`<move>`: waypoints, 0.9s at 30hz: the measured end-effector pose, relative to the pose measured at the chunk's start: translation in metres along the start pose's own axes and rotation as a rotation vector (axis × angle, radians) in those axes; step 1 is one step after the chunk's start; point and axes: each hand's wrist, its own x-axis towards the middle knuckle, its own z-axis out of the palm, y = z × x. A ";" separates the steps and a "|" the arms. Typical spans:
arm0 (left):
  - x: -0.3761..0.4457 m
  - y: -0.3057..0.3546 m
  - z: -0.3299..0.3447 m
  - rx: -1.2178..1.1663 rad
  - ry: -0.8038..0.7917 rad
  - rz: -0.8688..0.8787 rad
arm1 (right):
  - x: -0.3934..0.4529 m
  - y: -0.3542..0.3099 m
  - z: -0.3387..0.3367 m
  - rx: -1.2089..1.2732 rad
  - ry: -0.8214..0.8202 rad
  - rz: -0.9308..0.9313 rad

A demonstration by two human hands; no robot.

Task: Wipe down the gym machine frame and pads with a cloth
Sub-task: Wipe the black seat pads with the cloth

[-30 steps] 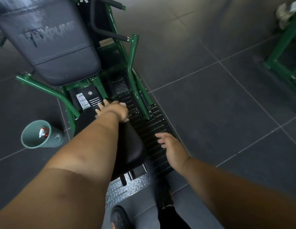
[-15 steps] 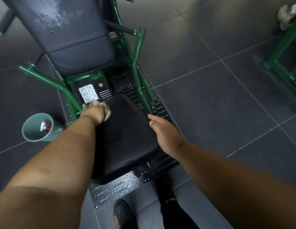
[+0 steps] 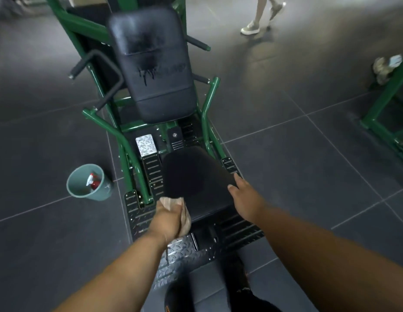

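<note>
A green-framed gym machine [image 3: 119,135] stands in front of me, with a black back pad [image 3: 155,64] streaked with wet marks and a black seat pad [image 3: 196,176] below it. My left hand [image 3: 168,218] grips a crumpled beige cloth [image 3: 184,216] against the near left corner of the seat pad. On the seat pad's right edge rests my right hand [image 3: 245,199], its fingers lying over the rim. Checker-plate footplates [image 3: 180,251] lie under the seat.
A teal bucket [image 3: 89,182] holding a red spray bottle [image 3: 93,182] stands on the dark tiled floor left of the machine. Another green frame [image 3: 385,104] is at the right edge. A person's legs [image 3: 261,14] are at the top. My shoe [image 3: 173,296] is at the bottom.
My left hand has drawn the cloth back along the seat pad's left side to its near corner. The view has pulled back and tilted up. My right hand stays on the seat's right edge.
</note>
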 end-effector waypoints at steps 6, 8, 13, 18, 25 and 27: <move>-0.024 0.018 0.010 0.077 -0.040 -0.156 | 0.003 0.013 -0.032 0.115 -0.089 0.140; -0.020 0.035 0.018 0.139 0.015 -0.212 | 0.010 0.022 -0.041 0.134 -0.127 0.115; 0.005 0.076 0.050 0.472 0.136 -0.265 | 0.042 0.040 -0.073 0.180 -0.377 -0.032; 0.038 0.130 0.097 0.595 0.139 -0.165 | 0.070 0.061 -0.118 0.133 -0.401 -0.140; 0.011 0.170 0.141 0.195 0.118 0.003 | 0.087 0.061 -0.149 0.114 -0.403 -0.249; 0.001 0.170 0.130 -0.326 0.301 -0.055 | 0.086 0.050 -0.143 0.166 -0.453 -0.195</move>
